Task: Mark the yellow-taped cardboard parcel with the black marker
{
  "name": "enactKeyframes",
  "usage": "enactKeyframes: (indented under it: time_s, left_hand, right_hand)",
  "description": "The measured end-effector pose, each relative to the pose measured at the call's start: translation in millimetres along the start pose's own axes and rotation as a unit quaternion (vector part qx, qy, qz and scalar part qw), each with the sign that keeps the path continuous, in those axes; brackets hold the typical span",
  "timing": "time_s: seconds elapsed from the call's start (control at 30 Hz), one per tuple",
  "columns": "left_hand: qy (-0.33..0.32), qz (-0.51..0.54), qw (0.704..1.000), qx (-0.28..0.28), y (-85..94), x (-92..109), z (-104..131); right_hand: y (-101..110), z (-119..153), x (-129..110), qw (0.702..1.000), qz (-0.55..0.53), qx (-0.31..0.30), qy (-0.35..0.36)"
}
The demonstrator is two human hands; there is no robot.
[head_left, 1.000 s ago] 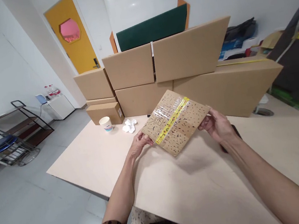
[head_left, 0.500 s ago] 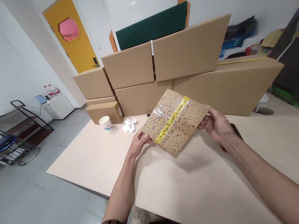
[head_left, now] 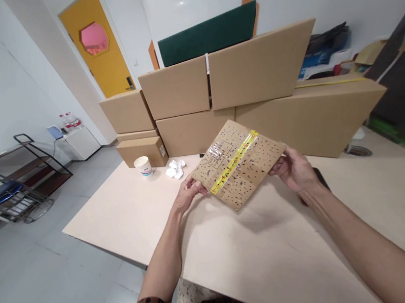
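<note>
A flat piece of brown cardboard (head_left: 238,169) with dark specks and a strip of yellow tape is held tilted above the pale table (head_left: 218,251). My left hand (head_left: 189,193) grips its left corner, thumb on top. At the right corner, my right hand (head_left: 292,170) is closed on it, with some fingers hidden underneath. A dark object (head_left: 321,180) lies on the table, partly covered by my right hand and wrist.
Large brown boxes (head_left: 264,67) are stacked along the table's back, with a dark green box (head_left: 209,35) on top. A paper cup (head_left: 144,166) and crumpled white tissue (head_left: 175,169) stand at the back left. A shelf rack (head_left: 23,172) is on the floor.
</note>
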State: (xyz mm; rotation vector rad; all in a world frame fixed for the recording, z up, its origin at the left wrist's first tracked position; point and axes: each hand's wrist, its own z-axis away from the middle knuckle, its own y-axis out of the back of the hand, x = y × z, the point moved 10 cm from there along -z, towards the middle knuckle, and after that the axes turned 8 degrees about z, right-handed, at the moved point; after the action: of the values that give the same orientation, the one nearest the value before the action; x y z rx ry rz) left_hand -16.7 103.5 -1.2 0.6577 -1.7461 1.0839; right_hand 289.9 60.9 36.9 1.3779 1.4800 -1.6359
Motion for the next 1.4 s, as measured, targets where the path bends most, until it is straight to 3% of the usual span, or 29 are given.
enactKeyframes:
  time_s: [0.43,0.77,1.03,1.4]
  left_hand:
    - [-0.004,0.000,1.000,-0.010,-2.4,2.3,0.3]
    - [-0.014,-0.010,1.000,-0.026,-6.4,5.8,1.8]
    - [-0.017,-0.029,0.999,-0.017,-3.7,3.1,2.2]
    - [-0.029,-0.044,0.999,0.007,9.3,5.3,0.4]
  right_hand:
    - [0.8,-1.3,-1.9,1.000,0.008,-0.004,0.017]
    - [5.6,-1.4,1.3,1.000,-0.012,0.026,-0.007]
    - [8.6,-3.3,1.4,1.000,0.005,0.008,0.013]
    - [-9.6,5.6,-6.3,1.000,-0.010,0.015,0.021]
